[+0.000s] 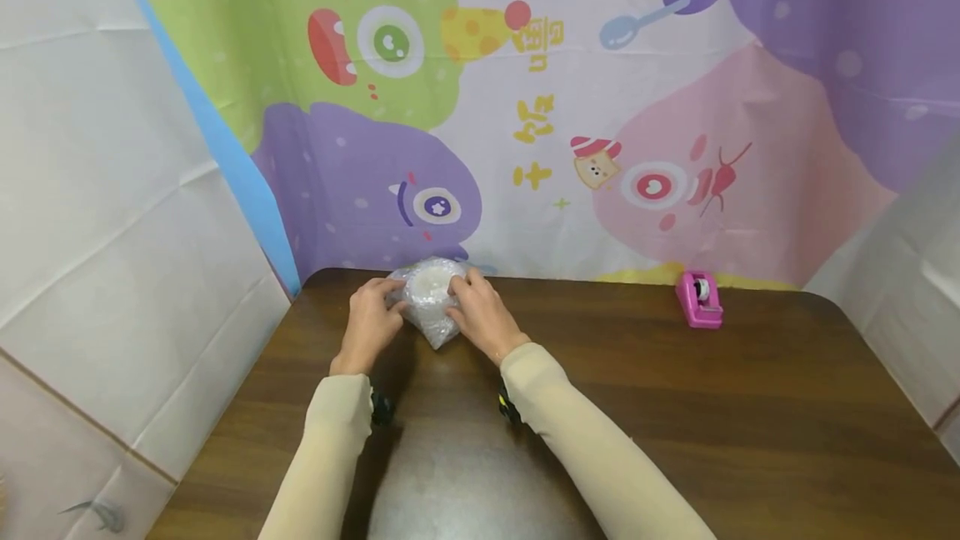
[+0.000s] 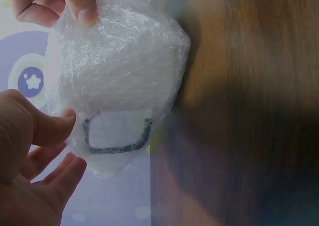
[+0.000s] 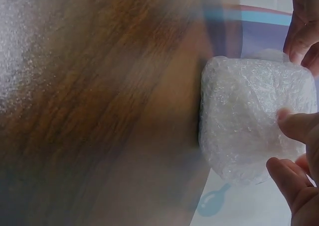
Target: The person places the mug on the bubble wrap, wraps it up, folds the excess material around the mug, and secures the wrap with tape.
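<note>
A bundle in clear bubble wrap (image 1: 431,298) stands on the table near its back edge, with a round white top showing through in the head view. My left hand (image 1: 369,319) grips its left side, thumb and fingers at the wrap in the left wrist view. My right hand (image 1: 483,315) holds the other side; its thumb (image 3: 291,124) presses the wrap in the right wrist view. Through the plastic, a dark U-shaped outline (image 2: 117,149) shows on the side facing the left wrist camera. The wrapped item itself is mostly hidden.
A pink tape dispenser (image 1: 701,300) with a roll of tape stands at the back right of the brown wooden table (image 1: 637,407). Behind the table hangs a cartoon-printed cloth (image 1: 525,215), close to the bundle. White panels (image 1: 90,190) border the left side.
</note>
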The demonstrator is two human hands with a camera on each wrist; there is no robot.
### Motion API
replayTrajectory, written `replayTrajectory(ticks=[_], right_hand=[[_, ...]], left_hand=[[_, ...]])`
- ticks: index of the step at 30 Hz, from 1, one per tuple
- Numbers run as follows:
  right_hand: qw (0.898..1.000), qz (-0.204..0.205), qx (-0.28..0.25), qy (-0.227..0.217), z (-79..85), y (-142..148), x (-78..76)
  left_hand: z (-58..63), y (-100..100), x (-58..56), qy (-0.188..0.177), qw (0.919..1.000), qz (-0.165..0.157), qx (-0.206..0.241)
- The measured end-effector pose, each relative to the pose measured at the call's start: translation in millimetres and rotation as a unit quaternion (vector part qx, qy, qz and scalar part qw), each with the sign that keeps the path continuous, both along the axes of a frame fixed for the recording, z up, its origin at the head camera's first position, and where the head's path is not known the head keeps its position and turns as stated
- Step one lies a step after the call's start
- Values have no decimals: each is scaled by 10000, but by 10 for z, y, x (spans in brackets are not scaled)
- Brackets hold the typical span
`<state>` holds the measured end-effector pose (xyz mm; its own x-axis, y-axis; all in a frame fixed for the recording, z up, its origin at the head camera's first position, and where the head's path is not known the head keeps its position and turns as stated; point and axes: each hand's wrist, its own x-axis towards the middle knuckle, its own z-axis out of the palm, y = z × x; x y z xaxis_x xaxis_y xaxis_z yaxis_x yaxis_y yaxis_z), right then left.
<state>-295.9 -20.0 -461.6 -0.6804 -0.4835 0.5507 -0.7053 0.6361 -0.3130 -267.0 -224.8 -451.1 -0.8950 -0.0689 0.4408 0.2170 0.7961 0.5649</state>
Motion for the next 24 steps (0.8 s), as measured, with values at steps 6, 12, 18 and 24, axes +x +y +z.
replayTrajectory(ticks=[6, 12, 18, 24], right_hand=[[9999, 0, 106, -7, 25, -51, -56], [9993, 30, 221, -288, 43, -91, -95], [9988, -1, 383, -293, 26, -129, -157], [9985, 7, 464, -301, 57, -180, -208]], left_hand=[[20, -26, -45, -48, 9999, 100, 79], [13, -57, -84, -34, 9999, 154, 33], [33, -68, -102, -119, 9997, 186, 85], [8, -104, -144, -160, 9991, 345, 177]])
